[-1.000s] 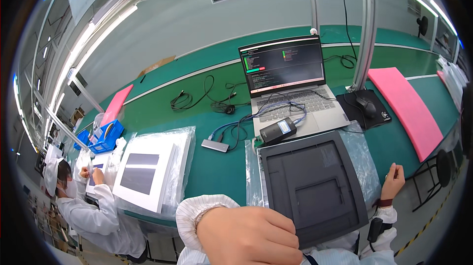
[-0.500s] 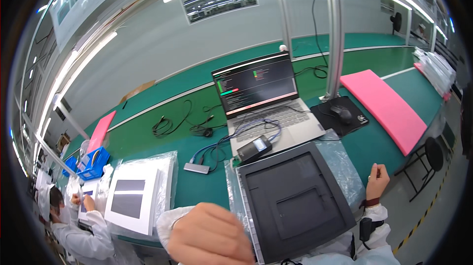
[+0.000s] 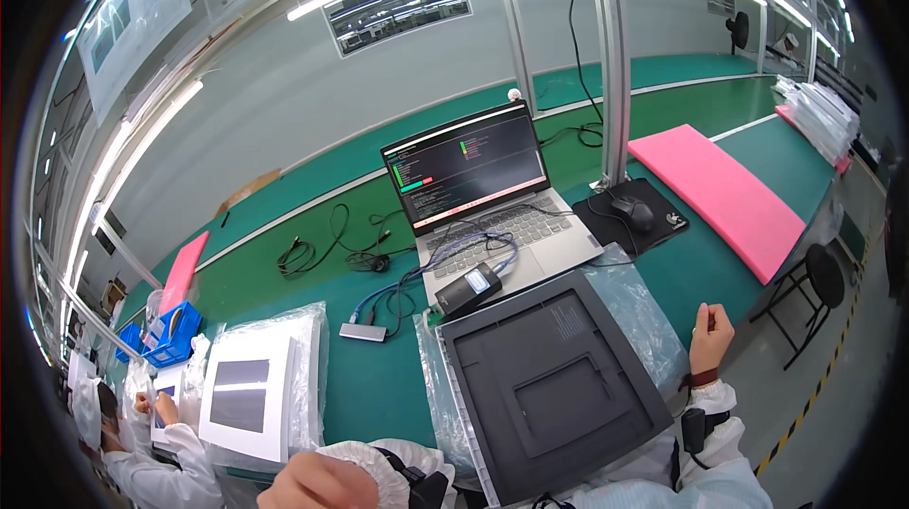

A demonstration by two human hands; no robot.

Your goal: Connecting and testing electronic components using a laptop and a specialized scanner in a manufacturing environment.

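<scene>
My left hand point(image 3: 317, 482) is at the lower edge, slightly blurred and partly cut off, its fingers curled; whatever they may hold is hidden. Beyond the right side of the black panel, my right hand point(image 3: 710, 343) is raised in a closed fist, with nothing seen sticking out of it. Between my arms lies a dark rectangular panel point(image 3: 492, 357) with a recessed square in its middle, resting on clear plastic wrap point(image 3: 639, 320). Neither hand touches the panel. Behind it stands an open laptop point(image 3: 568, 242), with a small black box point(image 3: 468, 288) at its front edge.
A grey cable hub point(image 3: 363, 331) and black cables point(image 3: 301, 258) lie left of the laptop. A mouse point(image 3: 632, 214) and pink foam sheet point(image 3: 720, 196) are to the right. White framed panels point(image 3: 284, 348) in plastic lie left, beside a co-worker point(image 3: 151, 471) and blue bins point(image 3: 173, 343).
My left hand has drawn back, down and to the left, away from the panel's edge. My right hand stays raised in a fist. The whole view has shifted slightly.
</scene>
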